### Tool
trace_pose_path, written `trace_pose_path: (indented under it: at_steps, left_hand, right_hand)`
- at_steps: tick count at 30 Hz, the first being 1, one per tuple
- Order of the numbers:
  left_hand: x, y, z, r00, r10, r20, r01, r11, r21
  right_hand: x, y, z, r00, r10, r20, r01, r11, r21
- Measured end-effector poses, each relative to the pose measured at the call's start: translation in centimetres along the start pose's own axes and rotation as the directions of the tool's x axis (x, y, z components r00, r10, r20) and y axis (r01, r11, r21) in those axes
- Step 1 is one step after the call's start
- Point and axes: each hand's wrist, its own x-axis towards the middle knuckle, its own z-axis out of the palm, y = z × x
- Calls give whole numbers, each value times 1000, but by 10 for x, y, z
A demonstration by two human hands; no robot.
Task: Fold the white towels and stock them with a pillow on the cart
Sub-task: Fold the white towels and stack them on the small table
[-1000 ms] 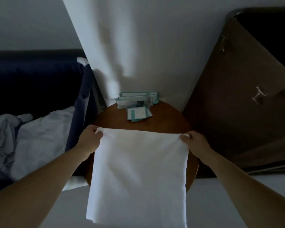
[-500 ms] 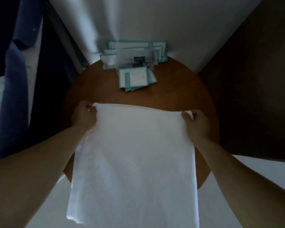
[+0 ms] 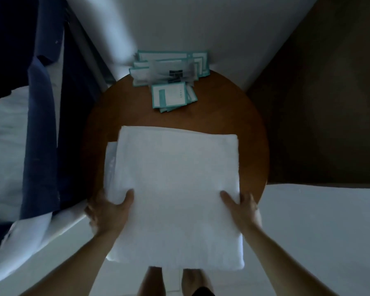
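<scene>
- Both hands grip the towel (image 3: 175, 189): left hand (image 3: 109, 212) and right hand (image 3: 242, 207) pinch its side edges, thumbs on top.
- Beyond the grip, packets (image 3: 169, 82) lie on the table (image 3: 252, 129); fingers underneath are probably curled.

table: round brown wooden top (image 3: 252, 124), pushed up against a white wall corner (image 3: 179, 22)
packets: messy pile of teal-edged white packets (image 3: 169, 77) at the table's far edge, touching the wall
left side: dark blue fabric (image 3: 41, 146) hanging down, with rumpled white bedding (image 3: 4, 150) beside it
right side: dark brown panel (image 3: 329, 103)
floor: pale (image 3: 318, 231)
</scene>
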Motion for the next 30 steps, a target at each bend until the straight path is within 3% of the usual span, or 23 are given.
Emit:
trace_pose_path:
  at_steps: [3,6,10,16,20,22,24,25,27,30]
  left_hand:
    - [19,2,-6,998,-13,58,18,995,-95]
    - [29,14,-10,975,160,152,-133,976,-171]
    - [28,30,-12,959,267,94,-230,930,-287]
    - [37,54,3,965,218,143,-188,962,-196]
    - [30,59,7,953,302,-9,-301,952,48]
    - [23,54,8,836,549,-5,-516,790,332]
    - [19,45,14,633,750,192,-723,484,494]
    - [19,39,19,571,764,299,-769,371,520]
    - [24,25,27,567,719,402,-777,305,551]
    - [35,4,34,624,671,399,-745,357,564]
  right_hand:
    - [-3,-4,5,999,-15,43,14,1000,20]
    - [0,-21,1,995,-102,19,100,990,97]
    - [18,-50,-21,964,-245,-106,250,968,30]
    - [64,-66,-27,994,-106,-7,105,990,-95]
    - [57,-47,-15,988,-124,-91,118,991,-66]
    - [49,-38,-9,959,-220,-180,197,971,-138]
    - [41,-32,-5,897,-367,-247,293,911,-290]
    - [38,-31,-3,862,-447,-241,345,864,-368]
    - [35,-30,0,822,-552,-144,416,752,-511]
    - [45,-25,8,817,-576,-16,455,663,-595]
